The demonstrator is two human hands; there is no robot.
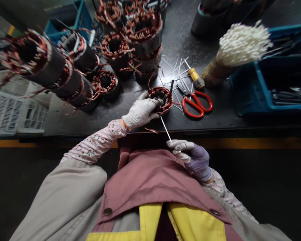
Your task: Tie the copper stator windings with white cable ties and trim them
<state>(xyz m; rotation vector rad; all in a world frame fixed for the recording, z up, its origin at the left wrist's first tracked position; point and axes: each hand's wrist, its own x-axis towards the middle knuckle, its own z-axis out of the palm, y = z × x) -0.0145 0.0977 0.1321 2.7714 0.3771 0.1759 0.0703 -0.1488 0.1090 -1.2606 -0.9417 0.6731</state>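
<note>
My left hand [144, 108], in a white knit glove, grips the near left side of a small motor stator [167, 106] with copper windings, some fingers reaching into its bore. The stator stands on the dark bench near its front edge. In front of the bench, my right hand [190, 155], in a purple and white glove, pinches the lower end of a thin white cord [166, 129]. That cord runs up taut to the stator's near rim. Red-handled scissors [197, 104] lie just right of the stator, beside a yellow-handled screwdriver [196, 77] and several loose white cords [177, 68].
Stacks of wound stators [145, 40] fill the back and left, including a leaning column [57, 73]. A thick bundle of white cords [243, 43] stands at right, beside blue bins [253, 97]. White crates [30, 115] sit at far left. A copper wire scrap [151, 130] lies at the edge.
</note>
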